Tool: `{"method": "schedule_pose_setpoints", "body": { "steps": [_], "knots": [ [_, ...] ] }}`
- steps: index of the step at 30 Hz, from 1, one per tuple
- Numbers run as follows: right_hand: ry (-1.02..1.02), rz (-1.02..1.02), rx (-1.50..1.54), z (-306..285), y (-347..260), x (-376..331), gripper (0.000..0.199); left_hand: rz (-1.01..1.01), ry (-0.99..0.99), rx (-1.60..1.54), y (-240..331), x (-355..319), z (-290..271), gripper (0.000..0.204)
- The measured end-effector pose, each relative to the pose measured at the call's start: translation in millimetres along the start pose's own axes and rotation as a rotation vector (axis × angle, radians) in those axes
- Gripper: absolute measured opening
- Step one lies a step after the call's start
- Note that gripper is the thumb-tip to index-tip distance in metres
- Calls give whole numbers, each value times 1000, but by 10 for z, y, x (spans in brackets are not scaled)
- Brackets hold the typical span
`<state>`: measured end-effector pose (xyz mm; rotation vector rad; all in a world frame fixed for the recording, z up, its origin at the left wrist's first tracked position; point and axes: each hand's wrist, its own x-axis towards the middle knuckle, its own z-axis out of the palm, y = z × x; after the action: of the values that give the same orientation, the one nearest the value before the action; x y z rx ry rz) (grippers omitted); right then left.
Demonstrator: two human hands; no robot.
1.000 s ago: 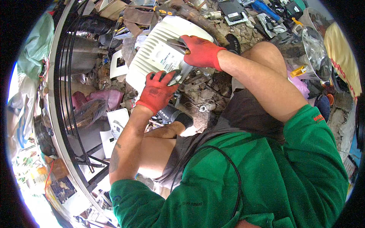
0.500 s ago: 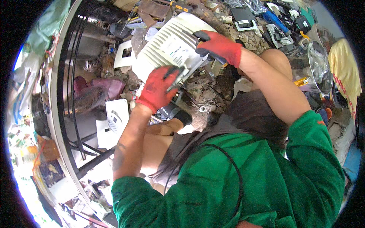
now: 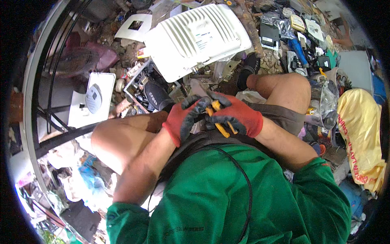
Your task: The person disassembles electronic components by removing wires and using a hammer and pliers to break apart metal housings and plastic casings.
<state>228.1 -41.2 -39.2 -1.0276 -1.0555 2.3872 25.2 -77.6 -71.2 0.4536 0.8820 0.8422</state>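
Note:
Both my hands, in red gloves with black fingers, meet over my lap. My right hand (image 3: 237,116) is closed round a pliers-like tool with two orange handles (image 3: 221,129), which point back toward me. Its working end is hidden by the gloves. My left hand (image 3: 185,118) has its fingers curled in against the tool's front, and what they pinch cannot be made out. Beyond the hands, a white finned metal casing (image 3: 172,40) with a printed label lies on the ground, touched by neither hand.
A black shoe (image 3: 156,95) on my foot is close to the casing. To the left are a white panel (image 3: 107,83) and a dark metal frame (image 3: 57,140). Small electronic scrap and a blue tool (image 3: 298,53) lie far right, with a yellow sack (image 3: 359,134) nearer.
Both hands have left the casing's near edge and come back together over my lap. The orange handles now show plainly in my right hand. The casing lies flatter on the ground.

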Motion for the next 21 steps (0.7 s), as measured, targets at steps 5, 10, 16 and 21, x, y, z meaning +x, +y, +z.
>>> {"method": "schedule_pose_setpoints", "body": {
  "steps": [5,10,16,21],
  "knots": [
    [21,64,112,37,-194,-81,63,-20,171,-56,-68,95,31,23],
    [2,-72,104,-21,154,-30,68,-52,46,49,-205,178,-8,23],
    [-27,15,621,24,85,-86,50,76,29,-221,-35,160,16,18],
    [-28,126,603,-90,163,-154,51,62,6,-187,-127,262,-67,19]
  ]
}}
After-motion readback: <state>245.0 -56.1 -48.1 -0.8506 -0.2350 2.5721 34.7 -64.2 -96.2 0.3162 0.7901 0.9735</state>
